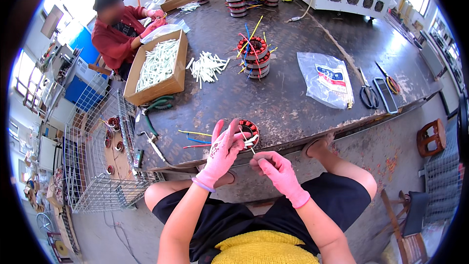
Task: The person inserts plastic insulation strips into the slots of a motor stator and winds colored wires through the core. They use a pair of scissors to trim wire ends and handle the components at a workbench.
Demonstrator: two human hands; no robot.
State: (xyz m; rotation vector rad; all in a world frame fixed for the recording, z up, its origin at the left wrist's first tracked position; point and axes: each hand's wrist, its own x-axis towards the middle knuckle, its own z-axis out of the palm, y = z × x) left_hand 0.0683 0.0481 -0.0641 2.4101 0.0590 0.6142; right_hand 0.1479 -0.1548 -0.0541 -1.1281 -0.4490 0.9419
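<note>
On the table's near edge sits a wire-wound motor stator (252, 128) with red coils. Yellow, blue and red lead wires (196, 140) stick out to its left, and short white tubes (251, 142) lie on its near side. My left hand (221, 155), in a pink glove, is at the stator's left side with its fingers stretched apart, some touching the rim. My right hand (278, 170), also gloved in pink, is closed in a pinch just in front of the stator. Between its fingertips is a thin pale strand (252, 151) reaching up toward the coils.
A cardboard box (158, 99) of white tubes and a loose tube pile (208, 67) lie left, near green-handled pliers (160, 103). Stacked stators (258, 71) stand beyond. Right are a plastic bag (312, 85), scissors (369, 96) and a phone (386, 97). A co-worker (115, 36) sits far left.
</note>
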